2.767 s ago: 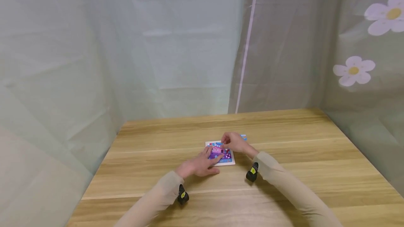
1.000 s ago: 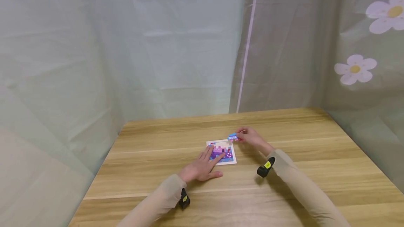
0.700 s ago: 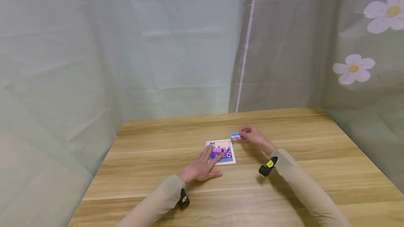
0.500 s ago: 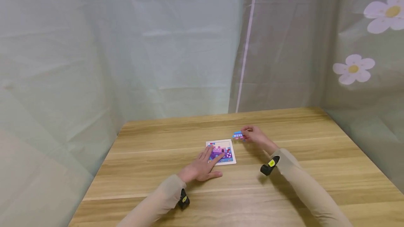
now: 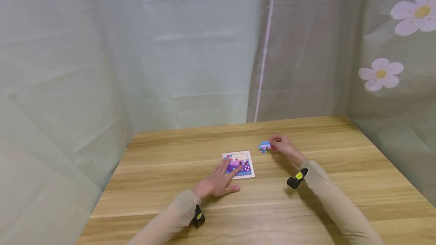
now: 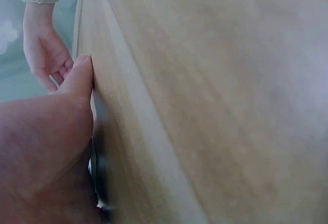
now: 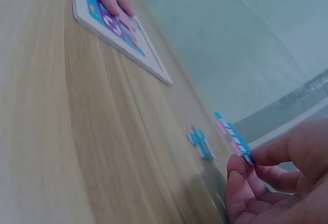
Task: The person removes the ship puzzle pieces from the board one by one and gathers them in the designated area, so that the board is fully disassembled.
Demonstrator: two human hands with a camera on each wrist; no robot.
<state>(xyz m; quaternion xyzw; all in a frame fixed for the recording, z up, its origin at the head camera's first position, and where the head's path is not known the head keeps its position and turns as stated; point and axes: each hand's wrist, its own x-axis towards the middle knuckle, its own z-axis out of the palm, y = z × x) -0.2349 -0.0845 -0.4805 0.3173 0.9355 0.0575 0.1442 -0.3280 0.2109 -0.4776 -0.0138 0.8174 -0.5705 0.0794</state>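
Observation:
A picture puzzle with a white frame [image 5: 253,165] lies on the table, showing a pink and purple ship. My left hand [image 5: 217,180] rests on its lower left part, fingers straight and spread, covering some of the picture. To the right of the frame, my right hand [image 5: 283,146] pinches a blue and pink puzzle piece [image 7: 233,136] with a row of white windows between thumb and fingers. A second loose puzzle piece [image 7: 201,142] lies on the table just below the held one. The upper part of the puzzle shows a pale bare patch.
The wooden table [image 5: 163,184] extends around both hands. Pale curtains [image 5: 197,48] hang behind it and at both sides, with flower prints on the right one. A black wrist camera [image 5: 297,179] sits on the right sleeve, another [image 5: 198,216] on the left.
My right hand has lifted the windowed piece off the puzzle and carried it rightward, away from the frame. The loose piece beneath has come into view. My left hand stays on the puzzle.

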